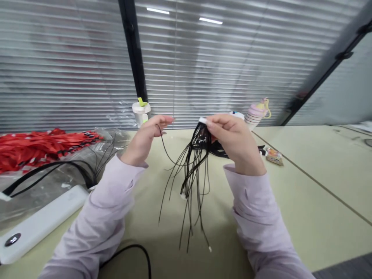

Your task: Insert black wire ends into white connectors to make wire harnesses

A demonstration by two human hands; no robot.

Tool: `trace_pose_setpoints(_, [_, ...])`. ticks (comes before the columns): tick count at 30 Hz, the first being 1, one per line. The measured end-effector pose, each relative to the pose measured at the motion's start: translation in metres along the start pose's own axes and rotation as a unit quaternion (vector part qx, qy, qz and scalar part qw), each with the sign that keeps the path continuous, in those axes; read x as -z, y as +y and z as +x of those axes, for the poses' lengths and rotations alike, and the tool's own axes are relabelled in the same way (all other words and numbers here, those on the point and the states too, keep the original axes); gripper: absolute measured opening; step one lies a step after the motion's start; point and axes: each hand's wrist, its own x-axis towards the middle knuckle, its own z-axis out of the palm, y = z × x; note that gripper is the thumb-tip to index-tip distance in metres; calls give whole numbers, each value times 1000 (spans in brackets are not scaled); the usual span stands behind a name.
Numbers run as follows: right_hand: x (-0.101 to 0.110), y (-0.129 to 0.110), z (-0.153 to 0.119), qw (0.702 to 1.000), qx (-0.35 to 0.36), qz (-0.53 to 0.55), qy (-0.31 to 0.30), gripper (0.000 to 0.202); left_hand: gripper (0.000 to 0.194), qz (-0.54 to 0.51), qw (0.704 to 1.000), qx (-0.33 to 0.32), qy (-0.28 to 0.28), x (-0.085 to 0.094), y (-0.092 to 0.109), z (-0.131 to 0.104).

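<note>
In front of me my right hand (232, 135) is closed, pinching a small white piece (203, 120) at the top of a bundle of thin black wires (193, 166). The wires fan out and hang loosely toward the table, and one ends in a small white tip. Glossy black wrapping (203, 135) covers part of the bundle near its top. To the left, my left hand (145, 137) has its fingers stretched toward the bundle, thumb apart from them. A single wire (164, 145) curves from the bundle up against this hand; I see no clear grip on it.
Red straps (43, 147) and clear plastic bags (43, 193) lie at the left, with a long white device (43, 223) before them. A lidded cup (141, 110) and a pink-topped bottle (257, 112) stand at the back. A small packet (273, 156) lies right of my right hand.
</note>
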Motion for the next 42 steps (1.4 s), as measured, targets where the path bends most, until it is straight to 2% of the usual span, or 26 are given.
trace_pose_setpoints(3, [-1,4,1,998,-19,23,-57,16,47,-34,999,-26,-7,9,20,-1])
trace_pose_setpoints(6, [-5,3,0,995,-35,55,-74,16,63,-93,995,6,-36,26,41,-6])
trace_pose_setpoints(9, [-11,-3,-2,990,-55,73,-105,19,64,-72,997,-14,17,39,55,-10])
trace_pose_setpoints(11, [-16,-6,-4,985,-58,88,-135,23,61,-37,998,-28,38,36,60,-14])
trace_pose_setpoints(13, [-22,-8,-4,982,-53,98,-155,27,58,22,999,-23,16,24,60,-19])
trace_pose_setpoints(14, [-25,-8,-5,981,-51,102,-157,27,51,74,997,-32,-3,15,59,-22])
trace_pose_setpoints(16, [-30,-7,-4,982,-49,105,-148,23,35,234,970,-9,-68,-3,56,-27])
trace_pose_setpoints(19, [-37,-4,-4,985,-47,96,-132,17,28,356,933,-40,-27,-17,51,-30])
trace_pose_setpoints(22, [-39,-1,-5,988,-43,66,-132,19,16,340,940,-41,-7,-14,48,-27])
trace_pose_setpoints(25, [-38,1,-6,984,-26,-8,-175,20,10,288,957,-18,8,-5,48,-25])
trace_pose_setpoints(28, [-35,2,-7,975,6,-103,-199,13,11,250,968,23,-15,2,50,-25])
trace_pose_setpoints(32, [-35,0,-9,961,23,-191,-198,19,15,292,953,49,-65,12,52,-27])
trace_pose_setpoints(37, [-43,-1,-13,958,26,-199,-207,15,19,360,923,69,-117,19,58,-32])
trace_pose_setpoints(40, [-45,-2,-13,964,15,-180,-193,15,14,361,924,74,-104,18,55,-32])
trace_pose_setpoints(42, [-43,-1,-13,969,-27,-139,-203,14,12,358,927,69,-84,18,50,-31])
